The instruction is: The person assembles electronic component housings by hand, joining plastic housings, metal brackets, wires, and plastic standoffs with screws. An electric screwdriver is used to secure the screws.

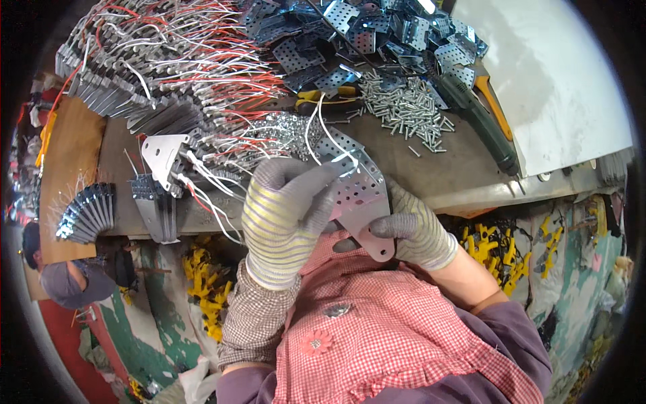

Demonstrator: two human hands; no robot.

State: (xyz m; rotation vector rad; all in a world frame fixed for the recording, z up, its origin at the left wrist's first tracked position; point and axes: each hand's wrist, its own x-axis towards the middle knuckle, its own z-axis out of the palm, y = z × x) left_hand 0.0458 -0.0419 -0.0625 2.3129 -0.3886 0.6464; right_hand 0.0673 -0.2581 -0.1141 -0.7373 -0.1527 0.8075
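Note:
Both my hands wear grey and yellow striped knit gloves. My right hand point(412, 225) grips a perforated metal plate point(363, 210) by its right edge, thumb across the narrower lower end. The plate is tilted up before my apron, with rows of holes and a rounded tip. My left hand point(286, 219) is at the plate's upper left, its fingers closed around a white wire point(346, 159) that loops above the plate. The left fingertips' exact grip is partly hidden. Behind the plate's top edge lies a heap of small shiny metal parts point(286, 135).
Wired metal assemblies point(168, 67) are piled at the back left. Bent perforated brackets point(299, 57) and a heap of screws point(404, 108) lie further back. A dark green power tool point(474, 121), an orange-handled tool point(493, 108) and yellow-handled pliers point(326, 99) are nearby. Another person point(74, 283) is at left.

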